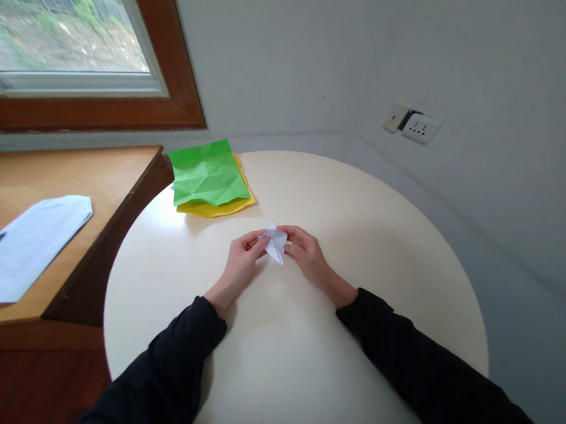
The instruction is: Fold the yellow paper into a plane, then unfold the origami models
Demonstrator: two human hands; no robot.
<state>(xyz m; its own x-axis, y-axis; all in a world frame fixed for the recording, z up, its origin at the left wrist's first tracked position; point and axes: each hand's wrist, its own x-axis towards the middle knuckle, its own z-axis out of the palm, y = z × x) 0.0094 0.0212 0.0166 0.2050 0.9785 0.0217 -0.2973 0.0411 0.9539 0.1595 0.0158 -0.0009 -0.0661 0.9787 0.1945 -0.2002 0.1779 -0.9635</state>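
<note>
Both forearms in black sleeves reach forward over the round cream table (361, 233), wrists low, and the left hand (242, 259) and right hand (306, 252) meet with fingertips pinched on a small folded white paper (275, 243) held between them just above the tabletop. Beyond the left hand lies a creased green sheet (208, 173) atop a yellow sheet (218, 207). No containers show.

A round cream table (363, 264) was seen; a creased green sheet (207, 173) was stacked on yellow paper (215, 208) at its far-left edge.
</note>
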